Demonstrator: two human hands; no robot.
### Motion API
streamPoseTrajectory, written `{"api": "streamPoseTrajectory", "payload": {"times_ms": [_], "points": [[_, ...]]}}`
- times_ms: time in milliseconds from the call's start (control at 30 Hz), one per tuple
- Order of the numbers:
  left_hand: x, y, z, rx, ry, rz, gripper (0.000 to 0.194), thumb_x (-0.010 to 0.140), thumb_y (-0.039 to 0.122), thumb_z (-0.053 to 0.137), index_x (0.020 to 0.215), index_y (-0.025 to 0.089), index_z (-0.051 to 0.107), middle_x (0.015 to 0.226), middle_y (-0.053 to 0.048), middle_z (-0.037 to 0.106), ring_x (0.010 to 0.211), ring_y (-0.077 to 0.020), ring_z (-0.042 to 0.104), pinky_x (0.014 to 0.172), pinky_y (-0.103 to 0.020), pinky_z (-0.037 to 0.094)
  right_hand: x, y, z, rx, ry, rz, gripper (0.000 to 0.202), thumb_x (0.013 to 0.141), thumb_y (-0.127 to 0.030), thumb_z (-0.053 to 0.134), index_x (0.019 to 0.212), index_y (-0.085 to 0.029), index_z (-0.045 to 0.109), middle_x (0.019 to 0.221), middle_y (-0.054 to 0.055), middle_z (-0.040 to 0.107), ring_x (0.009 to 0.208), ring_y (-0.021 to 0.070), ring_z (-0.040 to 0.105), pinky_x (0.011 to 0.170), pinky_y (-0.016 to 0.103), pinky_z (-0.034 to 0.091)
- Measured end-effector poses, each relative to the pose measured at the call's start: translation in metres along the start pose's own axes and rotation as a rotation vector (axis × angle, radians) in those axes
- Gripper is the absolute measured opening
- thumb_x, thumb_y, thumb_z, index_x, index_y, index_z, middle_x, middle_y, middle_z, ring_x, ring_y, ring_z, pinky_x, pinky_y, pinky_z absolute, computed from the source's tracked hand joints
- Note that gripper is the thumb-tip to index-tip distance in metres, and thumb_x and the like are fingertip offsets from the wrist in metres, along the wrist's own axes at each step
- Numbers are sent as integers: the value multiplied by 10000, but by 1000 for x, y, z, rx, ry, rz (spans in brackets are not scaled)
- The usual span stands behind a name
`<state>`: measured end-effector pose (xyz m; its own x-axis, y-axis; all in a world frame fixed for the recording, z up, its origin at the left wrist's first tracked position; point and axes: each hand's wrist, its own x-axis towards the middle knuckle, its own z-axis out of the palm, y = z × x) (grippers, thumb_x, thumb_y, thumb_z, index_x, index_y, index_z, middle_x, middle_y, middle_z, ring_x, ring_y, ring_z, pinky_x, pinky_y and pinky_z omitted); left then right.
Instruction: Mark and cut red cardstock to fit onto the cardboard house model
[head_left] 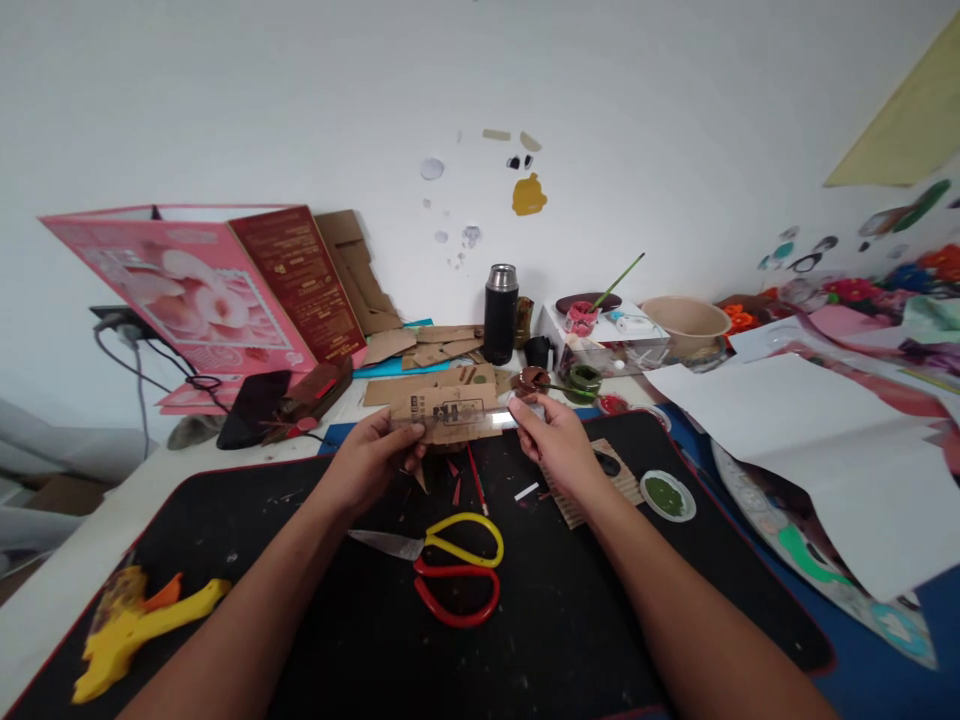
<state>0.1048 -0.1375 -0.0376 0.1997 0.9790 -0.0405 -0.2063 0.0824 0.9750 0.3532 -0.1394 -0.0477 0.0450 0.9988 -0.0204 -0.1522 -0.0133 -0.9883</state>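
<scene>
Above the black mat, a printed piece of brown cardboard point(450, 432) is held up with a clear, shiny strip point(491, 419) lying across it. Whether the strip is a ruler or tape I cannot tell. My left hand point(381, 445) pinches the left end of both, thumb on top. At the other end, my right hand point(551, 440) grips the strip between thumb and fingers. Below the hands lie scissors point(420, 545) with one yellow and one red handle, their blades pointing left. A thin red stick point(476, 480) and a small white strip point(526, 492) rest on the mat behind them.
A yellow glue gun point(142, 625) lies at the left. Beside my right forearm are corrugated cardboard point(570, 505) and a dish of green paint point(667, 496). Farther back stand a black flask point(500, 315), open paint jars point(583, 382) and a pink box point(202, 300). White paper point(832, 450) covers the right side.
</scene>
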Motion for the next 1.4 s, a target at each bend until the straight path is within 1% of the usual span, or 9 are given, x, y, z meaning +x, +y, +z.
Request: {"api": "streamPoseTrajectory", "payload": {"times_ms": [300, 467, 667, 833, 933, 1133, 1267, 1400], "points": [[0, -1, -1, 13, -17, 12, 354, 718, 373, 917, 782, 168, 635, 615, -2, 646, 499, -96, 501, 484, -210, 399, 0, 1, -1, 21, -11, 27, 533, 756, -681, 851, 890, -210, 642, 508, -83, 521, 409, 84, 392, 396, 196, 257], [0, -1, -1, 8, 3, -3, 383, 695, 387, 937, 802, 160, 648, 604, 0, 645, 495, -93, 507, 483, -200, 397, -1, 2, -1, 33, -11, 29, 536, 762, -675, 855, 915, -205, 648, 512, -82, 525, 422, 83, 394, 401, 189, 249], [1, 0, -4, -27, 17, -18, 439, 648, 400, 990, 805, 152, 663, 611, -6, 654, 500, -89, 516, 472, -186, 394, -2, -1, -2, -13, -12, -11, 520, 790, -674, 835, 889, -194, 659, 508, -81, 516, 427, 77, 388, 409, 194, 258], [3, 7, -11, -57, 22, 35, 417, 685, 399, 985, 777, 138, 674, 601, -4, 635, 496, -78, 497, 473, -182, 407, 4, -2, -9, -30, 28, -60, 547, 782, -690, 840, 905, -183, 675, 498, -81, 507, 419, 81, 387, 405, 205, 259], [4, 11, -15, -57, 44, 50, 428, 647, 387, 1006, 789, 127, 697, 614, -15, 644, 512, -92, 523, 446, -177, 399, 6, -2, -12, 0, 31, -51, 578, 736, -710, 866, 887, -188, 666, 486, -86, 486, 411, 81, 369, 393, 207, 232], [7, 18, -27, -111, 139, 72, 474, 567, 369, 1036, 827, 116, 731, 639, -12, 656, 511, -103, 563, 408, -169, 392, 9, -6, -20, 27, 62, -56, 579, 716, -700, 895, 867, -200, 647, 485, -89, 478, 413, 73, 363, 392, 192, 212], [7, 23, -32, -127, 181, 108, 456, 568, 355, 1025, 801, 109, 720, 620, -7, 640, 496, -94, 546, 392, -166, 379, 11, -9, -25, 50, 74, -43, 595, 691, -693, 917, 889, -197, 656, 494, -94, 471, 418, 71, 367, 395, 183, 213], [6, 25, -33, -149, 202, 110, 472, 554, 335, 1027, 840, 103, 732, 656, -13, 663, 497, -91, 549, 384, -166, 378, 11, -8, -25, 56, 69, -30, 622, 664, -700, 936, 893, -192, 659, 493, -95, 470, 421, 69, 363, 395, 180, 216]]}}
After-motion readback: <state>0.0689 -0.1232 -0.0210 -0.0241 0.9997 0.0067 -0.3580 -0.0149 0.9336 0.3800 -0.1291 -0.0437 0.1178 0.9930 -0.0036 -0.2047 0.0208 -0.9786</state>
